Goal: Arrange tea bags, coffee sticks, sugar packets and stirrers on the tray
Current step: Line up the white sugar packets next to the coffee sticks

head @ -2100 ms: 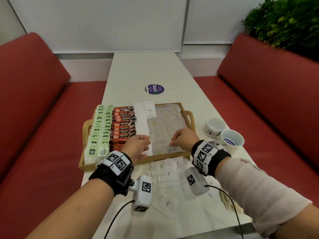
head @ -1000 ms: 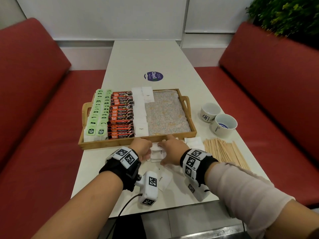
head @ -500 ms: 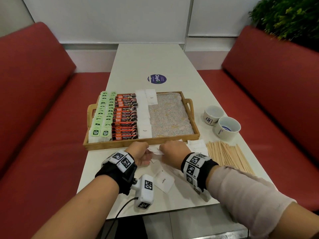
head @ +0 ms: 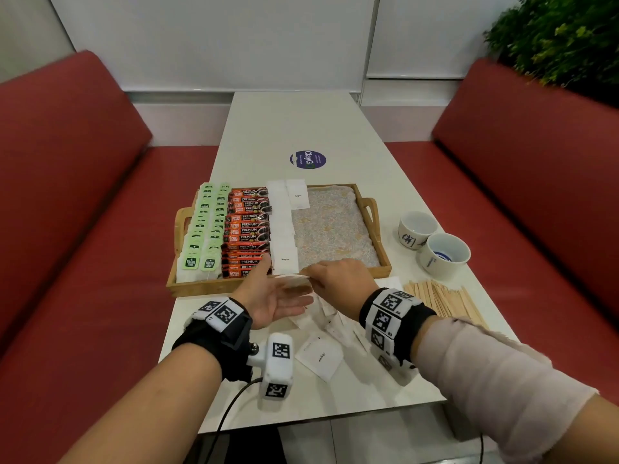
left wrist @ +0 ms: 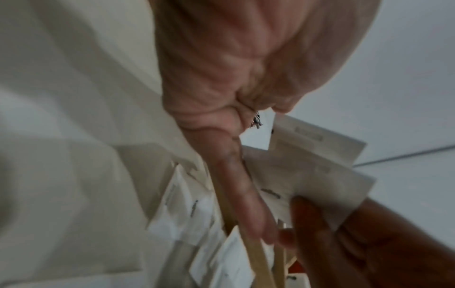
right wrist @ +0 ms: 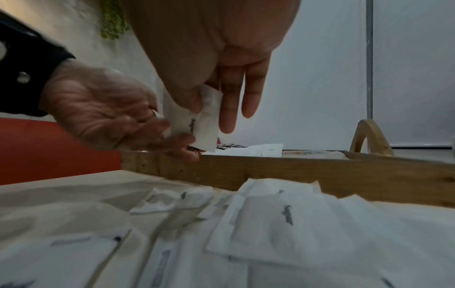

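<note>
A wooden tray (head: 201,289) holds green tea bags (head: 204,236) at its left, then red coffee sticks (head: 248,229), then a column of white sugar packets (head: 284,229). Just before its front wall, my right hand (head: 313,277) pinches a white sugar packet (right wrist: 197,120) between thumb and fingers. Beside it lies my left hand (head: 281,291), palm up, its fingers (right wrist: 138,124) loosely spread and touching the packet's lower end. More sugar packets (head: 321,358) lie loose on the table below both hands. Wooden stirrers (head: 442,303) lie in a heap to the right.
The tray's right half shows a bare patterned liner (head: 335,229). Two white cups (head: 417,229) (head: 443,254) stand right of the tray. A round blue sticker (head: 307,159) marks the table behind it. Red benches flank the table, and a plant (head: 562,38) fills the top right.
Both hands came back from the tray to the loose packet pile. Since half a second ago they have lifted off it, the left has turned palm up, and the right has raised a packet.
</note>
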